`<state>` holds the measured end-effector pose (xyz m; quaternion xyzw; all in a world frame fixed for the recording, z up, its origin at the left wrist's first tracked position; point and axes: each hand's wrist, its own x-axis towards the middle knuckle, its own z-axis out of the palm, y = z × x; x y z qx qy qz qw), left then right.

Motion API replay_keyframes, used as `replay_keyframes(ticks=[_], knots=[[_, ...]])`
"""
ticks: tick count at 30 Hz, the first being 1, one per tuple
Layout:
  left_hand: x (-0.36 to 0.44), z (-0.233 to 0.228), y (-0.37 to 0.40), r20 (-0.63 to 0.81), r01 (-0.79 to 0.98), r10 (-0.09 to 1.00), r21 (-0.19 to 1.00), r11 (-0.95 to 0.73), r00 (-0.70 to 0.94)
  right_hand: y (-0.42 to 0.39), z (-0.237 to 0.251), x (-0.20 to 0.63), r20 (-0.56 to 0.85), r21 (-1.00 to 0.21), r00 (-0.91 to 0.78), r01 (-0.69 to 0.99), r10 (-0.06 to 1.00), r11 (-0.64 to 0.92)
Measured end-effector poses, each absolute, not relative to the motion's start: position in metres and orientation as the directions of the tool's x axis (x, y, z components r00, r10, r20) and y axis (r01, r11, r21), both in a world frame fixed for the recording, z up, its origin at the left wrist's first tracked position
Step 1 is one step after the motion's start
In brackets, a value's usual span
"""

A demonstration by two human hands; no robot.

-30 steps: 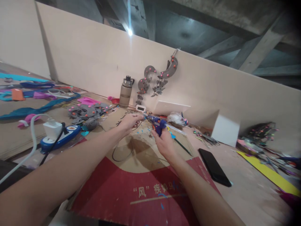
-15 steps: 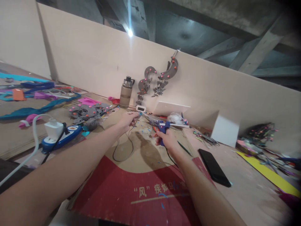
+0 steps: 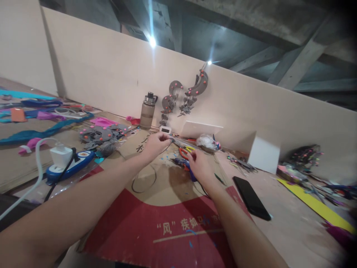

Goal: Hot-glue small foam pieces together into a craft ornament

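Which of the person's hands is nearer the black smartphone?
The right hand: it is at the hot glue gun, left of the black smartphone and a little beyond it. The left hand is farther left, over the printed cardboard.

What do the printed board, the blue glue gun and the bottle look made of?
Printed board: probably matte cardboard, from its dull tan-and-red face. Blue glue gun: likely hard plastic, from its evenly colored body; finish unclear. Bottle: smooth, tinted plastic or possibly glass; a level line shows through.
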<state>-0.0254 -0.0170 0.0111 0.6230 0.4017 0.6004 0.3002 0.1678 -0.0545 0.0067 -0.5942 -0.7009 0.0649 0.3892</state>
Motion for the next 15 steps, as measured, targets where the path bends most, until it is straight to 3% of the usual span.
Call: replay_keyframes(ticks=[2, 4, 7, 10, 15], knots=[[-0.022, 0.011, -0.023, 0.637, 0.298, 0.770, 0.740, -0.604, -0.021, -0.056, 0.003, 0.155, 0.464, -0.776, 0.038, 0.499, 0.885, 0.385], [-0.018, 0.012, -0.030, 0.737, 0.421, 0.676, 0.605, -0.676, 0.027, -0.059, -0.001, 0.141, 0.377, -0.925, 0.035, 0.075, 0.926, 0.373], [-0.012, 0.013, -0.041, 0.819, 0.519, 0.564, 0.438, -0.734, 0.106, -0.068, -0.002, 0.125, 0.269, -0.908, -0.098, -0.357, 0.958, 0.218], [-0.008, 0.014, -0.047, 0.814, 0.498, 0.569, 0.446, -0.744, 0.121, -0.077, 0.004, 0.119, 0.232, -0.876, -0.177, -0.465, 0.957, 0.126], [-0.004, 0.013, -0.045, 0.663, 0.264, 0.747, 0.713, -0.649, 0.046, -0.083, 0.014, 0.125, 0.182, -0.933, -0.098, -0.331, 0.978, 0.140]])
